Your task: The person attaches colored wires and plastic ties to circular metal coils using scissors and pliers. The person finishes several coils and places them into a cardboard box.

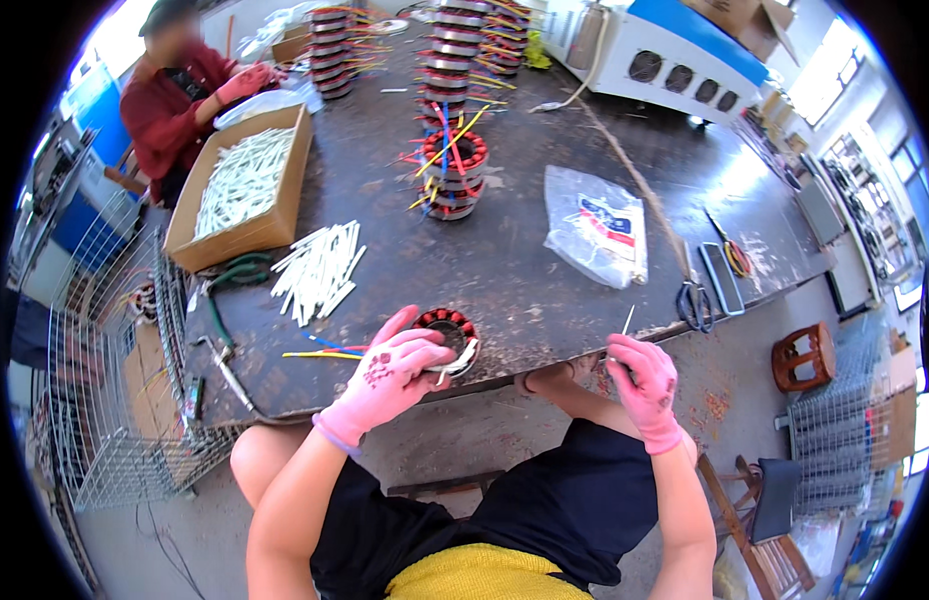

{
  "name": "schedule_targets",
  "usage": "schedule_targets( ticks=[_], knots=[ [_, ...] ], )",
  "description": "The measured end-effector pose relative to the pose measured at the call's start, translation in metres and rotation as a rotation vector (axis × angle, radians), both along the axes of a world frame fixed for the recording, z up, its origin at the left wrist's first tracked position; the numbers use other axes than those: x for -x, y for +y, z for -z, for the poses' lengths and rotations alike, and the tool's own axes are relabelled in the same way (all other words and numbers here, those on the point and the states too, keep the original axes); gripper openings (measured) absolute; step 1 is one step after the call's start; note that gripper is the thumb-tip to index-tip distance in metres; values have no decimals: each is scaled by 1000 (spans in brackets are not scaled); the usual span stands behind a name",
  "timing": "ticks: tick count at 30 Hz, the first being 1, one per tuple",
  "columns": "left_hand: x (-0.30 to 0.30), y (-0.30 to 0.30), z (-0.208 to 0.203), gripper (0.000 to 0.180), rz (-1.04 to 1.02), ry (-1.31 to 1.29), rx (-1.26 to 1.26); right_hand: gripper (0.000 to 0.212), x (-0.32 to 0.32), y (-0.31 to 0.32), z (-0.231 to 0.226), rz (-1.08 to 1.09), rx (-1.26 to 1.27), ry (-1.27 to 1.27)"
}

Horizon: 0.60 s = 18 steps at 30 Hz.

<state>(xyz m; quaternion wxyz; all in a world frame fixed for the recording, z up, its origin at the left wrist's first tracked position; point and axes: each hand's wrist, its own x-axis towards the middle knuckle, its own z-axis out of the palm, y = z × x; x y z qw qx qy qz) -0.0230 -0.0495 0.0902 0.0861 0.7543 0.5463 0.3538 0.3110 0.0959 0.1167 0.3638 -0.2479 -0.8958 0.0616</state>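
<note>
On the near edge of the table lies a ring-shaped motor stator (463,322) with red-wound coils. My left hand (387,375), in a pink glove, is closed over its left side, fingers on the ring. White sleeving (463,362) bends along the stator's near right side, beside my fingertips. Blue, red and yellow lead wires (325,353) stick out to the left of that hand. My right hand (645,385), also gloved in pink, is held to the right at the table edge. Between its fingers is a thin pointed stick (628,318), tip up; its exact kind cannot be told.
A pile of white tubes (320,270) lies beside a carton (293,190) full of them. Pliers (225,290) are at left. Stacked stators (453,180) stand farther back. A plastic bag (595,225), scissors (695,303) and a phone (722,278) lie right. A co-worker (175,110) sits far left.
</note>
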Motion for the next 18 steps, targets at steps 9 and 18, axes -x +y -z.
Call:
schedule_targets(
  ticks=[9, 18],
  knots=[
    [3, -1, 0, 35, 27, -2, 16, 20, 39, -71, -28, -306, 1021, 641],
    [4, -3, 2, 35, 17, 6, 8, 14, 55, -89, -47, -350, 1041, 520]
  ],
)
